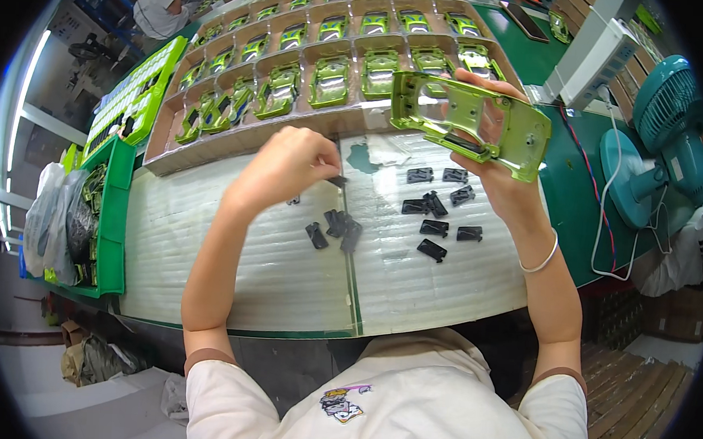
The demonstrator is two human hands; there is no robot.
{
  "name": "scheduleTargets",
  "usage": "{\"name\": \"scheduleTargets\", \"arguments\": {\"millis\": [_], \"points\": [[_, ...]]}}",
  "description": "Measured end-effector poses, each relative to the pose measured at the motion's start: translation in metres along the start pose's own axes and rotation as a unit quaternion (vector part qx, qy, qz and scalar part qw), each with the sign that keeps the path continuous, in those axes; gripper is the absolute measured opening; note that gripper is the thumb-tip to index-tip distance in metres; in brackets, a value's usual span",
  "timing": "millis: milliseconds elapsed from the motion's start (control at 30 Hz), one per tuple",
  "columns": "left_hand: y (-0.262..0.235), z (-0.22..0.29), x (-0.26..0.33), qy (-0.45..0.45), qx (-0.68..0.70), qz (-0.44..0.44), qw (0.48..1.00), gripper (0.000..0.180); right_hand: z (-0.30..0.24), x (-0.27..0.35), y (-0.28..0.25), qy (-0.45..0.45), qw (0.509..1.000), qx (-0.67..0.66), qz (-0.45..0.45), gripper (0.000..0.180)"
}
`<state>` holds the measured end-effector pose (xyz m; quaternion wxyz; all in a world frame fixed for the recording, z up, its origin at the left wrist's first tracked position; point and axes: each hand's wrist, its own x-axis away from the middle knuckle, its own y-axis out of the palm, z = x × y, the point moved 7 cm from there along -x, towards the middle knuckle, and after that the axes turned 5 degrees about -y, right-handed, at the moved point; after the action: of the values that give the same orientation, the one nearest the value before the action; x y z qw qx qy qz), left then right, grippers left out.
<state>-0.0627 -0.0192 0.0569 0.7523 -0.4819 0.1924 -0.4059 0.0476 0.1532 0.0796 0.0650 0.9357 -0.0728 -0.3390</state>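
Note:
My right hand (pixel 502 197), raised over the right side of the table, grips a green toy car body shell (pixel 475 107). The shell's hollow inside faces me, and a dark strip sits along its near edge. Left of it, my left hand (pixel 291 162) pinches a small black plastic part (pixel 338 181), partly hidden by the fingers. Under and between my hands, more of these parts lie on the white foam sheet (pixel 237 269). A few form a loose cluster (pixel 334 224) nearer the middle; several others (pixel 434 228) are spread below the shell.
Beyond my hands stands a divided cardboard tray (pixel 236 144) full of green car shells. A green crate (pixel 115 215) with plastic bags is at left, a teal fan (pixel 636 175) at right with trailing cables. A phone (pixel 525 22) lies far right; another person (pixel 157 11) sits far left.

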Motion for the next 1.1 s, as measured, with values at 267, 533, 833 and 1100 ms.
{"name": "scheduleTargets", "arguments": {"millis": [267,533,833,1100], "points": [[-0.015,-0.052,0.025,-0.112,-0.122,-0.018,0.986,0.047,0.001,0.000,0.002,0.027,0.999,-0.011,0.030,0.072],[0.001,-0.053,0.031,-0.136,-0.067,0.043,0.988,0.054,-0.002,-0.001,0.001,0.012,1.000,-0.005,0.020,0.071],[-0.006,-0.047,0.024,-0.100,-0.070,0.077,0.990,0.022,0.003,0.001,0.005,0.055,0.997,-0.032,0.031,0.065],[-0.011,-0.010,0.030,0.004,-0.099,0.088,0.991,0.019,0.017,0.010,-0.002,0.109,0.993,0.001,0.038,0.060]]}}
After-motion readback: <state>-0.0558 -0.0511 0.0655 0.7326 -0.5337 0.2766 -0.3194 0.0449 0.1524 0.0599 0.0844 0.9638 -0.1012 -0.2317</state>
